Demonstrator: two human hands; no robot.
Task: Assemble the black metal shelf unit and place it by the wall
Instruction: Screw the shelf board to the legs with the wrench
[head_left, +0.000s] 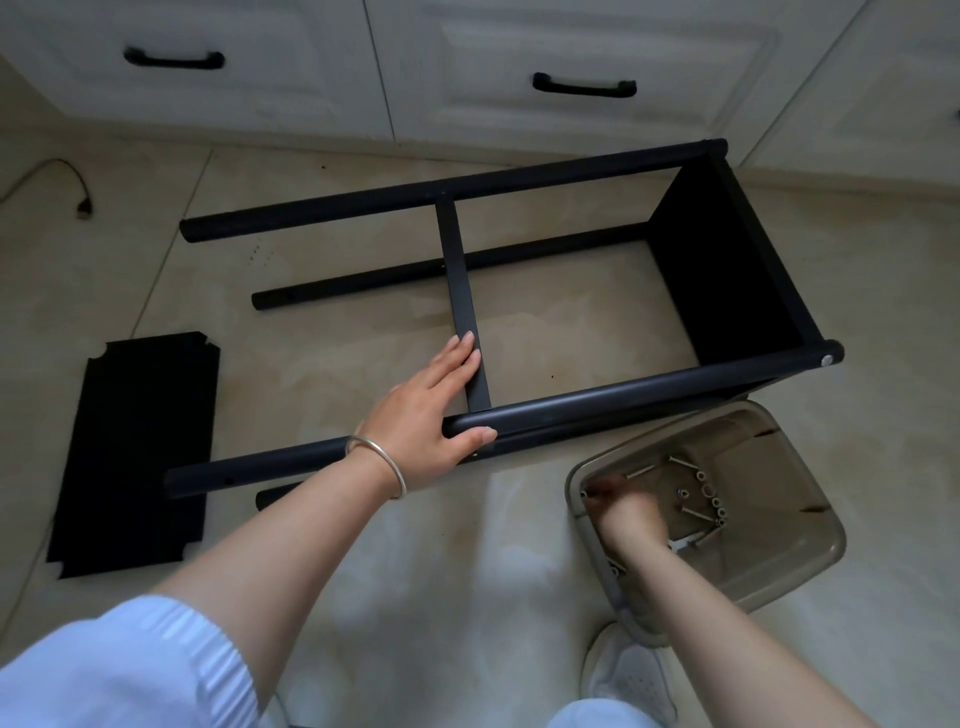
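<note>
The black metal shelf unit lies on its side on the tiled floor, its near top pole (649, 389) running left to right. One shelf panel (727, 270) closes the right end and a second panel (457, 270) stands edge-up in the middle. My left hand (431, 415) rests on that pole where the middle panel meets it, fingers straight along the panel's edge and thumb lying on the pole. My right hand (623, 514) reaches, blurred, into a translucent bin (779, 571) of loose screws (701, 499); its fingertips are curled near the bin's left wall. A third panel (135, 452) lies flat at the left.
White cabinet drawers with black handles (174, 58) line the far side behind the unit. A cable end (78, 197) lies on the floor at far left. My white shoe (628, 675) stands just below the bin. Bare tile lies between me and the frame.
</note>
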